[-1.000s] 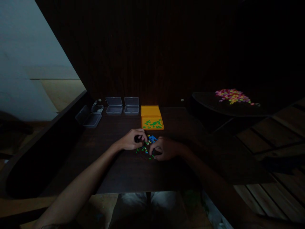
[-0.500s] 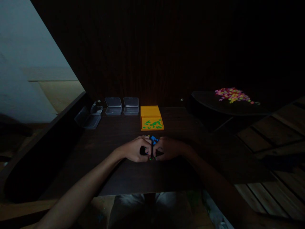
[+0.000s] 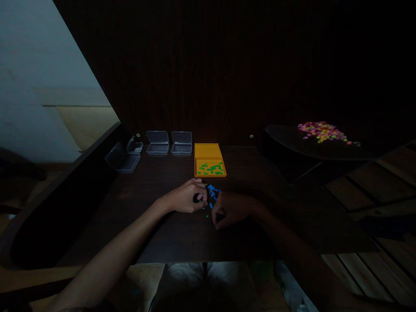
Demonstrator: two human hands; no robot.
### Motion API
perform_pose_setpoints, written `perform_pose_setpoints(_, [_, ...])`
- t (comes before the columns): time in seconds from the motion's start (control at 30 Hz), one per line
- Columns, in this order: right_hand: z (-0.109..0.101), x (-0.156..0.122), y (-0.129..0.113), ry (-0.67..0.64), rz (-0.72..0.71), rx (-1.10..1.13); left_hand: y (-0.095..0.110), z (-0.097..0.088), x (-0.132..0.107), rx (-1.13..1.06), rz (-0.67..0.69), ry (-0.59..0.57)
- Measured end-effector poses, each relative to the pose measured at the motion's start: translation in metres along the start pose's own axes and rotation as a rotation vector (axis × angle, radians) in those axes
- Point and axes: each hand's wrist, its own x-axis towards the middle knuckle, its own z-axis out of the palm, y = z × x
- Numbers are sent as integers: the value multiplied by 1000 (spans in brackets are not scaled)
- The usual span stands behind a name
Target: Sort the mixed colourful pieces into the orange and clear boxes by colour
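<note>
Small blue plastic pieces (image 3: 212,189) lie in a loose pile on the dark desk, between my two hands. My left hand (image 3: 190,196) rests at the pile's left side, its fingers curled in towards the thumb. Whatever those fingers hold, if anything, is too dark and small to name. On the right, my right hand (image 3: 232,209) is closed with thumb and forefinger together, slightly nearer to me than the pile; its fingertips show nothing I can name. One small green piece (image 3: 207,216) lies on the desk between the hands.
Beyond the pile an open yellow box (image 3: 210,176) holds several green pieces (image 3: 214,167). Open clear plastic boxes (image 3: 157,149) stand at the back left. Colourful beads or small flowers (image 3: 323,131) lie on a raised dark shelf (image 3: 286,141) at the right. A side panel (image 3: 65,182) bounds the desk's left.
My hands have parted: the right hand has moved towards me, the left slightly away. More of the blue pile shows between them. The whole view has shifted a little.
</note>
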Motion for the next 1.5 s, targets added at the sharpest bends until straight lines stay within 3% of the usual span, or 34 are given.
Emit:
perform_pose_setpoints(0.37, [3,5,-3,126,71,-80,-8,-5,-3,-12,-22,107])
perform_pose_setpoints(0.63, [4,7,0,189,141,-110,-9,-8,-4,-22,19,35])
perform_pose_setpoints(0.87, [6,10,7,260,-6,-105,-8,-5,-6,-86,82,-67])
perform_pose_setpoints(1.07, [7,9,9,238,-89,-102,-7,-3,-6,-68,85,-91])
perform_pose_setpoints(1.5, [6,9,5,177,-37,-164,-10,0,-6,-54,85,-98])
